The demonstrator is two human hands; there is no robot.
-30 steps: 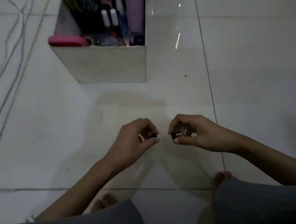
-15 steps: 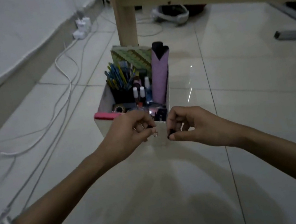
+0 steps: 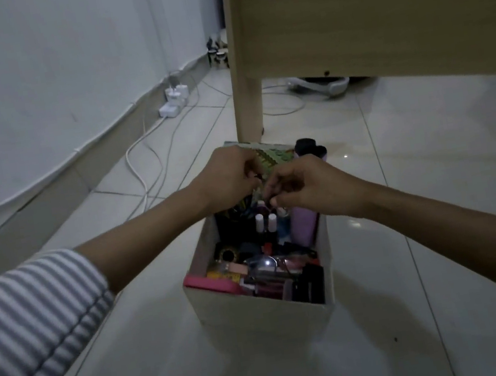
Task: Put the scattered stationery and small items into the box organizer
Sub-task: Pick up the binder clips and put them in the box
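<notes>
Both hands are over the back half of the box organizer [image 3: 260, 312], which sits on the tile floor [image 3: 424, 224] in front of a wooden furniture leg [image 3: 248, 103].

Left hand [image 3: 229, 178]: fingers curled in tight, thumb and forefinger pinching a small dark item [image 3: 258, 177] at the tips. Too small to identify. The hand is above the pen cup [image 3: 236, 214] at the box's back left and does not touch it. Striped sleeve [image 3: 29, 336] is pushed up that forearm.

Right hand [image 3: 308, 189]: fingers also curled, tips drawn together low, pinching a tiny pale item [image 3: 273, 204] just above two white-capped bottles [image 3: 265, 222]. Cannot tell what the item is, or whether it touches the caps. The two hands' fingertips are near each other but apart.

Box contents:
- A green patterned card [image 3: 274, 157] stands upright at the back, partly hidden by the left hand.
- A purple tube [image 3: 303, 224] stands along the right wall, under the right hand.
- A pink flat item [image 3: 209, 283] lies on the front left rim.
- A tape roll [image 3: 227, 254] and mixed dark clutter fill the front compartment.

White cables [image 3: 144, 158] run along the wall to a power strip [image 3: 172, 107].
</notes>
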